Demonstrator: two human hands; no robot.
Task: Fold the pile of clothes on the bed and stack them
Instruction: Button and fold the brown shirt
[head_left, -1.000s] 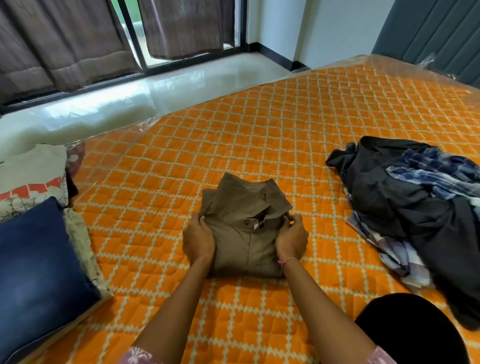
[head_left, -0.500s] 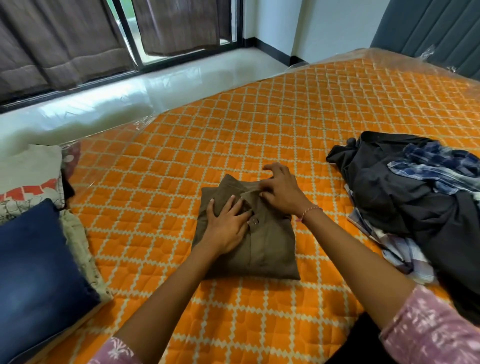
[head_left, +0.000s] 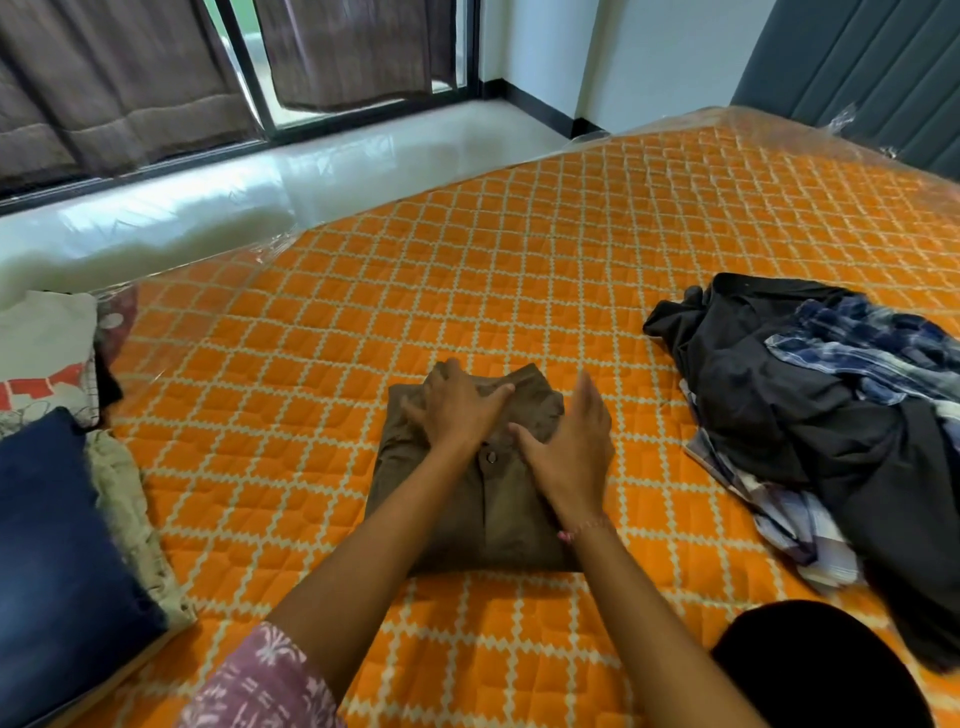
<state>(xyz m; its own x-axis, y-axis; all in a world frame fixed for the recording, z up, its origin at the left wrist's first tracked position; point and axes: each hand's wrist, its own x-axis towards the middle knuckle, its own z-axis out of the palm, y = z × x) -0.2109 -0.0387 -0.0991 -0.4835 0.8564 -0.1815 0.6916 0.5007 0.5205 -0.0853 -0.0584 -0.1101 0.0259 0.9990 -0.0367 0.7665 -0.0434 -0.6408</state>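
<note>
— So what covers the bed?
— An orange quilted mattress (head_left: 519, 270) with a cream diamond pattern, under clear plastic. It fills most of the view.

— And the unfolded clothes?
— A heap of dark garments (head_left: 810, 415) lies toward the right edge, with a blue plaid shirt (head_left: 872, 338) on top and a pale checked one (head_left: 789, 514) under it.

— Anything along the left edge?
— A stack of folded clothes, with blue denim (head_left: 57, 561) nearest, a pale patterned piece (head_left: 130, 519) beneath it, and a cream top with red print (head_left: 47, 364) behind.

— Where's the brown shirt?
— The folded brown shirt (head_left: 467, 519) sits near the mattress's near edge, about midway across, collar away from the person.

— The hands?
— Both lie on its collar end. The left hand (head_left: 457, 410) presses flat, fingers spread. The right hand (head_left: 571, 452) rests on the shirt's right side, fingers straight and together, gripping nothing.
</note>
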